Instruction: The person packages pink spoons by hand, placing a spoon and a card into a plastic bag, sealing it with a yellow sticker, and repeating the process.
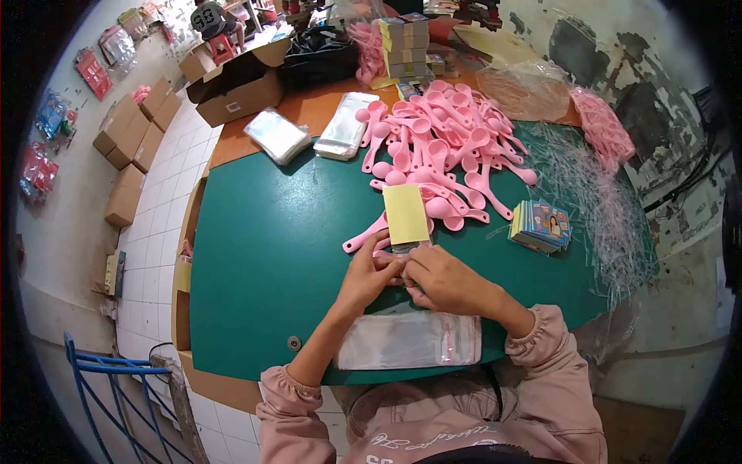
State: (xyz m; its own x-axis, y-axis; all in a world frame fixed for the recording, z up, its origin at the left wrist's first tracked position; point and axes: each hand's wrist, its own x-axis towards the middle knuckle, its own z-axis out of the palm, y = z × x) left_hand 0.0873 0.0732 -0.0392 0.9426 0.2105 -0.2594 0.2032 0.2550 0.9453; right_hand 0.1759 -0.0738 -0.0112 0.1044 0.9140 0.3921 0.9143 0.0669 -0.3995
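Close together over the green table (255, 232), my left hand (367, 277) and my right hand (444, 280) pinch the near end of a small clear plastic bag (403, 248). A pale yellow card (406, 215) stands out beyond my fingers and appears to be in that bag. Part of a pink measuring spoon (362, 238) shows just past my left hand. Beyond the card lies a heap of pink measuring spoons (437, 151). Flat clear bags (394, 342) lie in front of me, below my wrists. My fingers partly hide what they grip.
To the right sits a stack of printed cards (545, 224) beside tangled clear plastic strands (603, 216). Two stacks of clear bags (278, 138) lie at the back left, near an open cardboard box (239, 94). Bundled card stacks (404, 50) stand behind the spoons. A person (212, 19) sits far back.
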